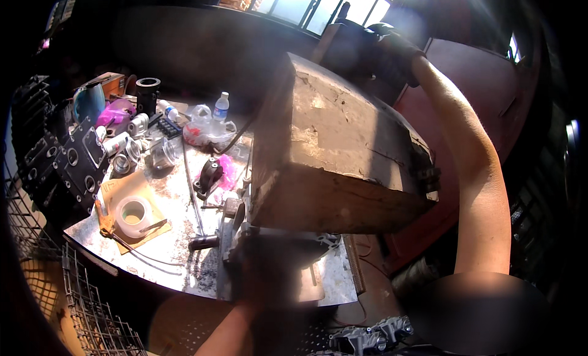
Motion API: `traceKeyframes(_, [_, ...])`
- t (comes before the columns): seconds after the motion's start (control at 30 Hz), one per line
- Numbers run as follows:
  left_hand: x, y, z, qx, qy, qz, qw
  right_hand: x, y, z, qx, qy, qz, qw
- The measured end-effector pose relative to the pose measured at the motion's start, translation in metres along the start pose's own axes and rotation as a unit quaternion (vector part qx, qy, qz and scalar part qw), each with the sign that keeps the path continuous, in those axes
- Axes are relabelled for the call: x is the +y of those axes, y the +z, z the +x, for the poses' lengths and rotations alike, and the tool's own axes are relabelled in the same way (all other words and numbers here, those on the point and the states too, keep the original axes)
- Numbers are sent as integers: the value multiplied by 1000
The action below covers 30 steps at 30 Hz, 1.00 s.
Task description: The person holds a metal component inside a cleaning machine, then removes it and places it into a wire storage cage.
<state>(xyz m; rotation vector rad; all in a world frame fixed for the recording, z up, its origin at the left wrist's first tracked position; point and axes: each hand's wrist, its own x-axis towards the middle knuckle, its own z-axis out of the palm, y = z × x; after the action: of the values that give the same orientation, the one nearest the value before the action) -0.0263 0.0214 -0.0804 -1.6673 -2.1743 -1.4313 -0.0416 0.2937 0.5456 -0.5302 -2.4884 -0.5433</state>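
My right arm reaches up past a large worn, brownish box-shaped housing. My right hand, in a dark glove, is at its far upper side beside a dark, shadowed part; its fingers are lost in shadow. My left hand, dark and blurred, is low at the bench's front edge, under the housing. It is next to a metal fixture, and its fingers do not show clearly. What either hand touches cannot be made out.
On the sunlit bench are a tape roll, an orange-handled tool, a black bracket-like part, a bottle and plastic bags. Black castings stand left, above a wire basket. Silvery metal parts are below.
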Motion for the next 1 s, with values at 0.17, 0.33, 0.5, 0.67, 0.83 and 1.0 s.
traceKeyframes(0.17, [13,-21,6,-23,26,29,999,-53,-17,10,33,-25,-246,968])
traceKeyframes(0.33, [46,-49,20,-42,34,145,988,-86,-22,6,-8,74,-231,970])
traceKeyframes(0.5, [60,-50,25,-50,51,149,986,-13,-39,-12,-15,34,33,999])
traceKeyframes(0.67, [27,-38,26,-16,-15,-64,998,-15,-57,-30,6,-170,-342,924])
traceKeyframes(0.83, [51,-58,32,-21,10,125,992,-75,-94,-145,100,-54,-67,991])
traceKeyframes(1.0, [31,-52,22,16,30,135,990,-119,-95,-282,333,-103,-162,923])
